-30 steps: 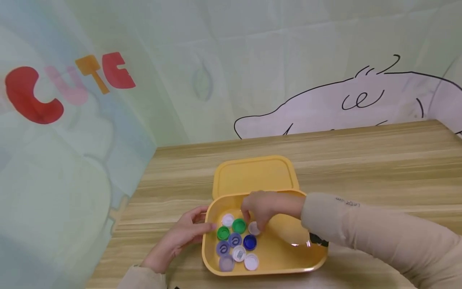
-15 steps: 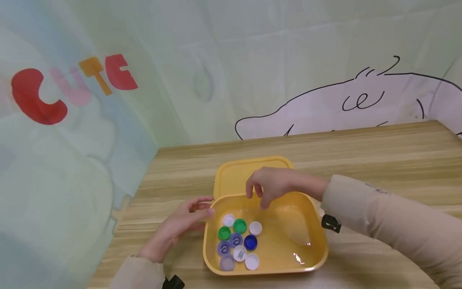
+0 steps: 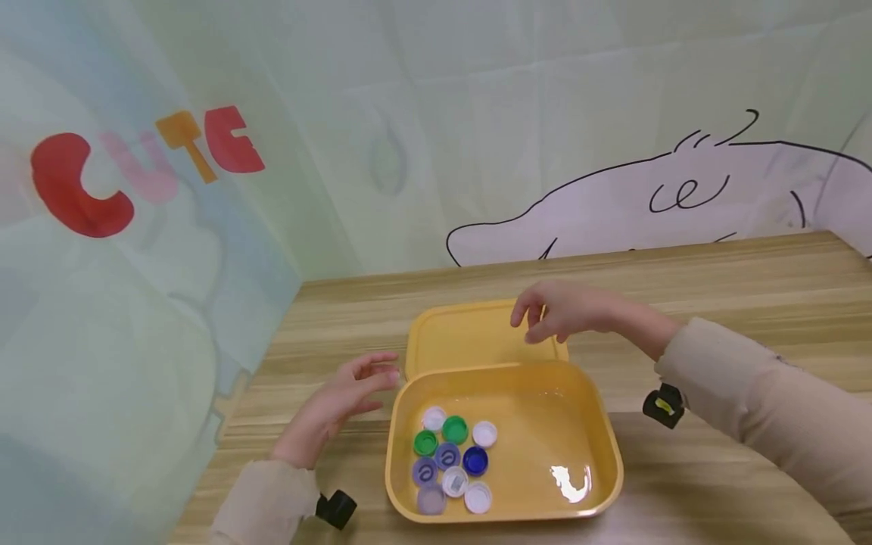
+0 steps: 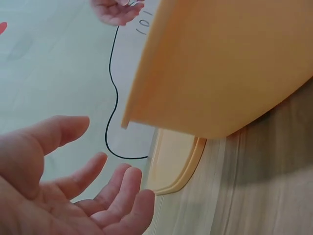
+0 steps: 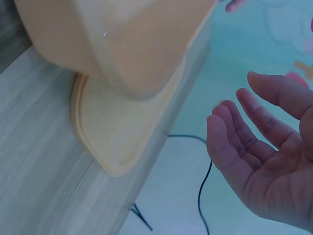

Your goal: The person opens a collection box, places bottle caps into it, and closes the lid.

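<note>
A yellow plastic box [image 3: 545, 439] stands uncovered on the table. Bottle caps lie in its left half: two green ones, a dark blue cap [image 3: 474, 460], and several white and pale purple ones, among them a white cap [image 3: 484, 434]. Just off the box's left rim hovers my left hand [image 3: 350, 393], fingers loosely bent and holding nothing; the left wrist view shows a gap between its fingertips and the box wall [image 4: 210, 68]. My right hand [image 3: 568, 309] hangs above the yellow lid [image 3: 470, 337] behind the box. Its fingers are apart, with nothing between them in the right wrist view.
The wood-grain table [image 3: 715, 303] reaches back to a printed cloth backdrop [image 3: 477, 113]. On the left side a second backdrop panel [image 3: 123, 341] runs along the table edge. A dark wrist camera [image 3: 664, 406] is strapped by each sleeve.
My right hand has left the white cap, risen out of the box and moved back and right. My left hand has come off the box's left rim.
</note>
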{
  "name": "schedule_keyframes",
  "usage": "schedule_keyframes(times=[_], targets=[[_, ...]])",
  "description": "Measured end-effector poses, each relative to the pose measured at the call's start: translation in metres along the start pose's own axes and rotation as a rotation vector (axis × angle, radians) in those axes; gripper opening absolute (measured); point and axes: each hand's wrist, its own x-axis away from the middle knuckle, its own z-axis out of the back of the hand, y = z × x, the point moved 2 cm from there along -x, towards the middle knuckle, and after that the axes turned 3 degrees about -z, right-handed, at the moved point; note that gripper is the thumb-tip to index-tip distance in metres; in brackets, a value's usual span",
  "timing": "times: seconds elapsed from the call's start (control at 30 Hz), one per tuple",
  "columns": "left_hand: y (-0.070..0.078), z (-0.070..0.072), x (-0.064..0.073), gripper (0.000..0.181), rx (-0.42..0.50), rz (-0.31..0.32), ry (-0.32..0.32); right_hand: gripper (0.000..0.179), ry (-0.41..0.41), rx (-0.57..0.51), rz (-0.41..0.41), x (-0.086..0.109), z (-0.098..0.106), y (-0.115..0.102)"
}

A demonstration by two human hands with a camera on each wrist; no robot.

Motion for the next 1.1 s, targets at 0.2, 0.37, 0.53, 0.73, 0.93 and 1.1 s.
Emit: schedule_keyframes(times=[0.2,0.37,0.53,0.73,0.93,1.1], targets=[[-0.004,0.005,-0.015,0.056,0.044,0.005,0.006,0.027,0.040,-0.157,-0.081,0.005,0.015,0.026],[-0.010,0.007,-0.028,0.054,0.068,0.012,0.031,0.030,0.088,-0.224,-0.128,0.004,0.019,0.049],[-0.018,0.007,-0.041,0.054,0.108,0.023,0.055,0.034,0.132,-0.274,-0.180,-0.001,0.016,0.073],[-0.023,0.004,-0.056,0.052,0.153,0.024,0.061,0.042,0.183,-0.440,-0.244,-0.009,0.001,0.099],[-0.030,0.003,-0.066,0.050,0.209,0.016,0.072,0.048,0.197,-0.645,-0.309,-0.017,-0.014,0.113],[-0.030,0.003,-0.072,0.050,0.227,-0.003,0.041,0.047,0.240,-0.714,-0.350,-0.021,-0.018,0.112]])
